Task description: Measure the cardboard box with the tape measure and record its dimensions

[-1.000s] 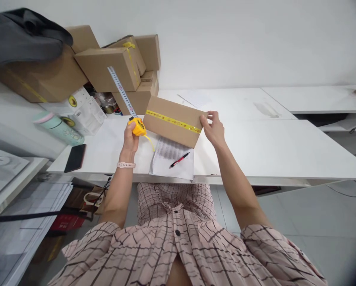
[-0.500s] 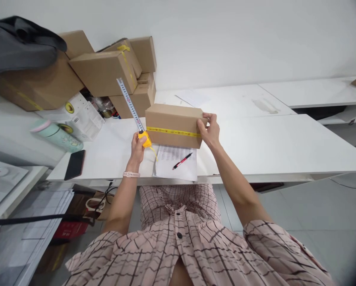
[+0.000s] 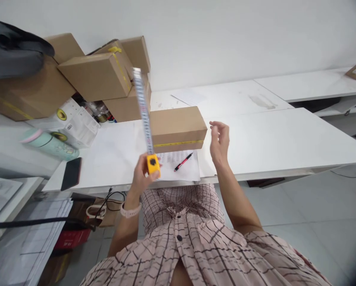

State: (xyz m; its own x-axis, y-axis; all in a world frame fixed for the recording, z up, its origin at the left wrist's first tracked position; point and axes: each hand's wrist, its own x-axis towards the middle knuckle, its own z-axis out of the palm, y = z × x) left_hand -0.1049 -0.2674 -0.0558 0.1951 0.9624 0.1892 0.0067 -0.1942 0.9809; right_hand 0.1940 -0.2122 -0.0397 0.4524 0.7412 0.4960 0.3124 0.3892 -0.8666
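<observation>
The tape measure [image 3: 153,165] has come away from the cardboard box [image 3: 178,127] and sits in the left hand [image 3: 140,176], grip closed round its yellow case, blade [image 3: 144,107] drawn out upward. The box now lies flat near the front edge of the tabletop [image 3: 270,139], partly on the sheet [image 3: 185,171] by the pen [image 3: 183,161]. The right hand [image 3: 219,139] has let go: grip open, empty, just beside the box's right end, so nothing steadies it

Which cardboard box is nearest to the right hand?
The box lying alone on the paper sheet, beside the right hand; the other boxes are stacked far left.
</observation>
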